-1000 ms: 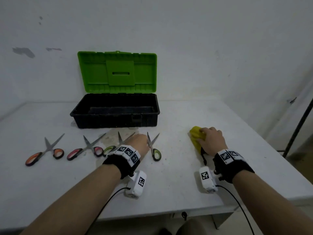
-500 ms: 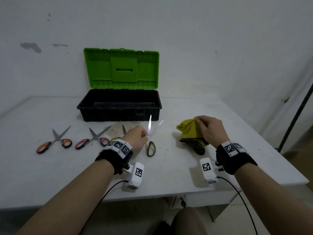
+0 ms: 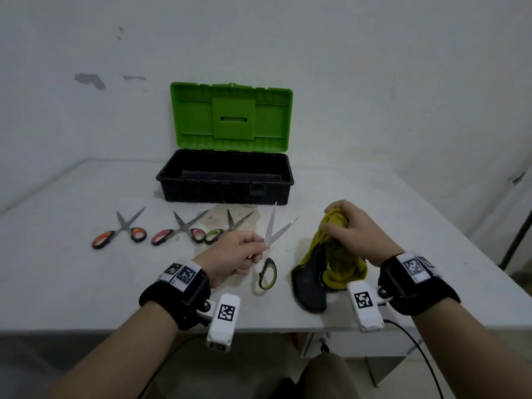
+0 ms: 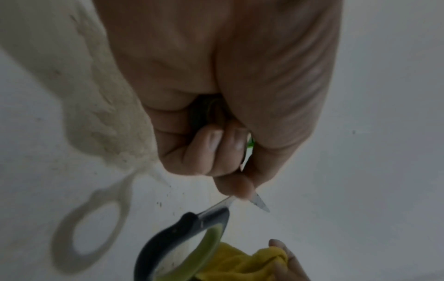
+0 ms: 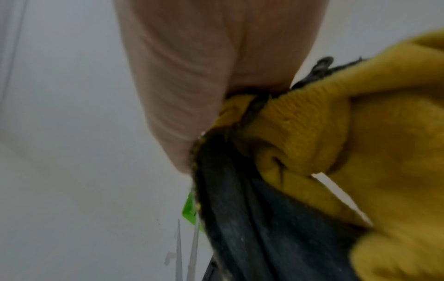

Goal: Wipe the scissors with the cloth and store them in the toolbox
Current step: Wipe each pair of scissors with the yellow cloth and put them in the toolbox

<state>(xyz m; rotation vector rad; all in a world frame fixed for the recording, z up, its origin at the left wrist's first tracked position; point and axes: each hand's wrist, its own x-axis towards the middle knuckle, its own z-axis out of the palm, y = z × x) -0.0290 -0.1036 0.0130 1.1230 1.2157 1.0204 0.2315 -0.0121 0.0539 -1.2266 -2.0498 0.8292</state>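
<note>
My left hand (image 3: 260, 244) pinches a pair of green-handled scissors (image 3: 269, 254) near the pivot, lifted off the table, blades spread and pointing away. In the left wrist view the curled fingers (image 4: 216, 148) hold those scissors (image 4: 192, 237), a handle loop hanging below. My right hand (image 3: 349, 228) grips a yellow and dark grey cloth (image 3: 331, 263), raised so that it hangs down to the table. The right wrist view shows the cloth (image 5: 324, 142) bunched in the fist. The toolbox (image 3: 227, 180), black with its green lid upright, stands open at the back.
Three more pairs of scissors lie in a row left of my hand: orange-handled (image 3: 118, 233), pink-handled (image 3: 178, 231) and green-handled (image 3: 227, 226). The white table (image 3: 72, 283) ends close in front of my wrists and drops off at the right.
My left hand has picked the green-handled scissors up off the table. My right hand has lifted the cloth from lying flat and brought it up beside the scissors.
</note>
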